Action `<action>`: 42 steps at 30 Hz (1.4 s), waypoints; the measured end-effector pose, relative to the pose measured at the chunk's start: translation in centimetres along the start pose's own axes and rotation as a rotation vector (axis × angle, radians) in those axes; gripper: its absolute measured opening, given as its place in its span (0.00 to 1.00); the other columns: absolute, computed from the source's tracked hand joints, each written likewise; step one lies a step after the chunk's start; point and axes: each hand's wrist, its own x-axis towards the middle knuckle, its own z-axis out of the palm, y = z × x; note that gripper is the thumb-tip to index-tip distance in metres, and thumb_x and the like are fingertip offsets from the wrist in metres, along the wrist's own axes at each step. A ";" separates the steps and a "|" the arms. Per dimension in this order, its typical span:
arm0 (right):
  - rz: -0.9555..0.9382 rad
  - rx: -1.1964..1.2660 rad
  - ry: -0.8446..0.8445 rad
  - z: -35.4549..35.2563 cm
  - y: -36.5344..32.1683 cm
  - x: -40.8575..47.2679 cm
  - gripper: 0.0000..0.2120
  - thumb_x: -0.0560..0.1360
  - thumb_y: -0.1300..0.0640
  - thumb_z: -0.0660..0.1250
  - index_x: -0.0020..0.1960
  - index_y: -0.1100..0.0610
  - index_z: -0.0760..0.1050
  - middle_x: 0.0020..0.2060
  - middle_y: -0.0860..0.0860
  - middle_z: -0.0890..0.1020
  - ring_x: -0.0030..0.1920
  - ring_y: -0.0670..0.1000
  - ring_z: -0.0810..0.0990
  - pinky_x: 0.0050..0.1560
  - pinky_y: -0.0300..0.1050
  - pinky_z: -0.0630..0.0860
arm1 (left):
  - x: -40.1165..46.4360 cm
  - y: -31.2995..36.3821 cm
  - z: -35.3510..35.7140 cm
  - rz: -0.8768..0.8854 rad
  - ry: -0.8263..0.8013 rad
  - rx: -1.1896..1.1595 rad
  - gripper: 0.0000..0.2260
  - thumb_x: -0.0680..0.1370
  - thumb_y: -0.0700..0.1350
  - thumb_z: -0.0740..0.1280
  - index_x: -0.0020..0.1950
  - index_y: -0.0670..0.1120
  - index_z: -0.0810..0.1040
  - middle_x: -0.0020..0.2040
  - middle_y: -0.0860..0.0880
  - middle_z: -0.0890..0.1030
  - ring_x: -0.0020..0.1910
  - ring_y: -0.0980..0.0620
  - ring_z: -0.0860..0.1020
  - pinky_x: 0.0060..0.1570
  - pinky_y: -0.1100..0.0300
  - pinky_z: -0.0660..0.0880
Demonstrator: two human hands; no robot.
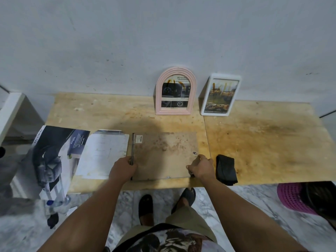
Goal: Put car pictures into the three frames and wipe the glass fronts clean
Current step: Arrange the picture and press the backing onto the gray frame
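The fingers (131, 161) of the left hand (122, 170) are curled shut around the left edge of the big frame (164, 155), pinching its dark rim near the front corner. The right hand (201, 168) grips the opposite side, its fingers (190, 169) closed on the frame's right front corner. The frame lies face down on the bench (263, 142), stained brown backing board up, its long axis running left to right across the bench, parallel to the front edge and close to it.

Just left of the frame lies a pale printed sheet (104, 153), and beyond that a car brochure (52, 160) hangs over the bench's left end. Just right of the right hand sits a folded black cloth (226, 170).

At the back, leaning upright against the wall (163, 33), stand a pink arched frame (175, 91) and a white rectangular frame (220, 95), each holding a car picture, both smeared with orange streaks on the glass.
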 end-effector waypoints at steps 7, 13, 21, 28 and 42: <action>-0.091 -0.300 -0.034 0.0 0.8 0.2 0.42 0.76 0.34 0.67 0.80 0.53 0.55 0.70 0.61 0.63 0.65 0.63 0.74 0.61 0.55 0.76 | -0.3 0.4 0.1 0.024 0.020 0.005 0.05 0.76 0.48 0.67 0.40 0.50 0.78 0.36 0.50 0.80 0.38 0.51 0.78 0.38 0.57 0.74; -0.145 -0.419 -0.010 -0.2 1.1 0.3 0.40 0.75 0.32 0.67 0.77 0.55 0.60 0.68 0.59 0.64 0.64 0.63 0.76 0.58 0.55 0.80 | 0.1 0.2 0.0 0.019 0.007 0.015 0.06 0.76 0.50 0.68 0.42 0.49 0.80 0.36 0.50 0.81 0.38 0.51 0.79 0.42 0.55 0.78; -0.178 -0.466 -0.056 -0.8 1.7 1.1 0.42 0.76 0.29 0.63 0.79 0.54 0.59 0.70 0.60 0.64 0.66 0.64 0.74 0.60 0.56 0.78 | 0.2 0.4 -0.6 0.004 -0.007 0.016 0.10 0.76 0.47 0.69 0.36 0.46 0.76 0.34 0.48 0.78 0.35 0.50 0.77 0.36 0.58 0.72; -0.274 -0.215 -0.116 -0.8 -0.5 2.4 0.40 0.76 0.33 0.65 0.79 0.52 0.56 0.80 0.55 0.58 0.72 0.66 0.68 0.66 0.60 0.73 | 0.2 0.9 -0.5 0.045 0.057 0.030 0.09 0.74 0.45 0.69 0.36 0.46 0.72 0.33 0.48 0.75 0.33 0.50 0.75 0.34 0.57 0.72; -0.425 -0.529 -0.073 -0.8 -3.2 2.0 0.25 0.77 0.36 0.63 0.67 0.50 0.69 0.74 0.54 0.57 0.71 0.62 0.64 0.61 0.63 0.71 | 0.5 1.1 -0.1 0.005 0.117 0.092 0.18 0.76 0.54 0.65 0.62 0.47 0.77 0.54 0.46 0.78 0.51 0.43 0.79 0.52 0.46 0.80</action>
